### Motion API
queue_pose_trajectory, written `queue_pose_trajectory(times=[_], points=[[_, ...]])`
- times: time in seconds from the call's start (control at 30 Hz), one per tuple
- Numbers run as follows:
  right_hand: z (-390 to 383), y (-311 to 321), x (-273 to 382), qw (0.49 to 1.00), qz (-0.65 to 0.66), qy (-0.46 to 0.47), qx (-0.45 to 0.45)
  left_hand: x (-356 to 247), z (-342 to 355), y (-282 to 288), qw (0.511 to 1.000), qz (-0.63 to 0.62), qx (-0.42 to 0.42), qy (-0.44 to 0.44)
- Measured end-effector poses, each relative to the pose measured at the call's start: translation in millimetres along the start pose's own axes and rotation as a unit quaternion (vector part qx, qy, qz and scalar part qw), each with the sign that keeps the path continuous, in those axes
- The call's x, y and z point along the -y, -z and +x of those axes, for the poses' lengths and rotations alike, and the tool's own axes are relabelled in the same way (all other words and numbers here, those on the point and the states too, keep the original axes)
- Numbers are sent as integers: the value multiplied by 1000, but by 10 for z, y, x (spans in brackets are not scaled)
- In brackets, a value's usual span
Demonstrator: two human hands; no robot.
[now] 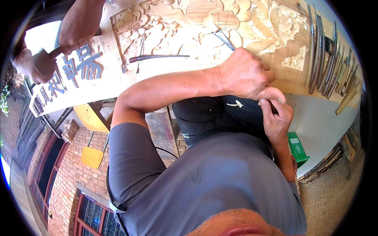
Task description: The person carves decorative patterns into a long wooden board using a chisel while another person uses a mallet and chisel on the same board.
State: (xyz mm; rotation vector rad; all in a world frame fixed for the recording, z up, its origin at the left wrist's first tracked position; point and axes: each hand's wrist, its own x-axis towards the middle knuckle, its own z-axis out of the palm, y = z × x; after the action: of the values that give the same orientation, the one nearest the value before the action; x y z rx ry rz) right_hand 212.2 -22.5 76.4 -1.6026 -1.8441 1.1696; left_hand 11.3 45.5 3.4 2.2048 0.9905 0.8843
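My left arm reaches across to the right over the edge of the carved wooden panel (pixel 256 35). My left hand (pixel 248 72) is closed in a fist around a gouge (pixel 224 39); its metal blade sticks out toward the carving and the handle is hidden. Just below, my right hand (pixel 277 114) is closed in a pinch against the left thumb; whatever lies between its fingers is hidden. A dark-handled carving tool (pixel 157 57) lies on the board to the left, crossed near a thinner tool (pixel 140 53).
A row of several chisels (pixel 321 55) lies along the right end. At upper left, a co-worker's hands (pixel 78 29) grip a dark handle over a board with dark carved characters (pixel 88 65). A green box (pixel 298 149) stands below right, a yellow chair (pixel 92 118) below left.
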Motion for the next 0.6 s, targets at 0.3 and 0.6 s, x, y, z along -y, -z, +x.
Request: queue_pose_trajectory(times=[0.3, 0.6], points=[[-231, 149, 143, 994, -92, 60, 29, 12, -75, 14, 982, -74, -45, -170], [-250, 65, 212, 996, -76, 45, -9, 55, -74, 0, 978, -129, 18, -165]])
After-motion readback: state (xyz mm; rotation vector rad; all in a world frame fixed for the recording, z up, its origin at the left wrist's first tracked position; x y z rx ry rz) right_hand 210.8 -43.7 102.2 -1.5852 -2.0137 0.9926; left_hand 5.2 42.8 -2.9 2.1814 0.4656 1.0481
